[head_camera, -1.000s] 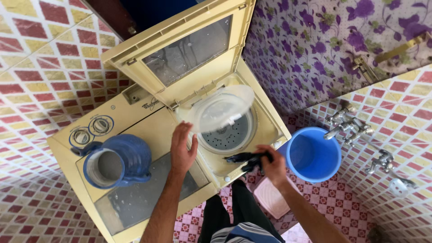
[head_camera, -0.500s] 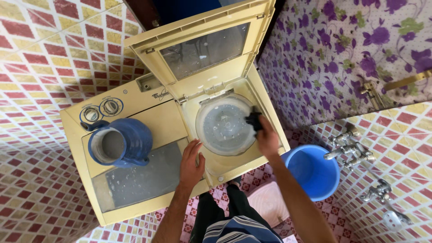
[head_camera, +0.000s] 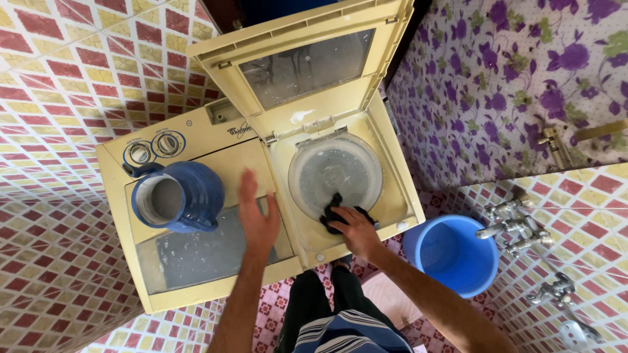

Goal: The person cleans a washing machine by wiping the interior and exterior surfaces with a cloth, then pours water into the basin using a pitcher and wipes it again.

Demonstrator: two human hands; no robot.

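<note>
Cloth: dark cloth [head_camera: 341, 216] now at spinner lid's [head_camera: 335, 171] near edge, moved from its right side
Right hand [head_camera: 356, 230]: clamped on cloth; wiping continues
Left hand [head_camera: 256, 219]: fingers apart, lifted above washing machine [head_camera: 196, 255]

The walls [head_camera: 59, 78] have small tiles in red, yellow and white, set like diamonds. On the right hangs a big cloth [head_camera: 510, 72] with purple flowers and green leaves. A gold door latch [head_camera: 562, 140] sits on it. The floor [head_camera: 46, 274] has dark red and white tiles with little flower shapes. Shiny metal taps [head_camera: 517, 225] stick out of the wall on the right, with another tap [head_camera: 556, 287] lower down. A round blue bucket [head_camera: 451, 252] stands on the floor under them. The room is bright with daylight.
</note>
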